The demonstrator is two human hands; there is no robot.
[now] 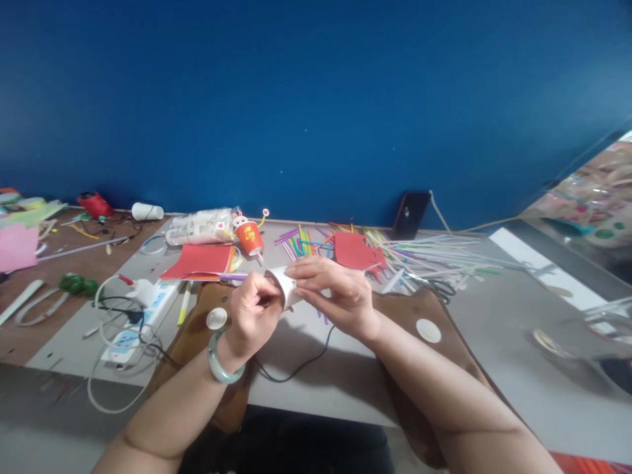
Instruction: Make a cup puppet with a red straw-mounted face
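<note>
Between my two hands, above the middle of the table, is a white paper cup [285,284], tilted on its side. My left hand [254,309], with a pale green bangle on its wrist, is closed on the cup's left end, and some fingers seem to reach inside. The fingers of my right hand [336,289] pinch the cup's right side; any small piece under the fingertips is hidden. Behind my left hand stands a red decorated cup [249,237] with a rabbit face and arms. Red paper [197,261] lies left of it.
Colourful straws [309,242] and a red paper piece [359,251] lie behind my hands. Scissors [439,288] are to the right, a phone [411,214] leans at the wall. A power strip [143,322] with tangled cables sits left. Stacked cups [200,227] lie at the back.
</note>
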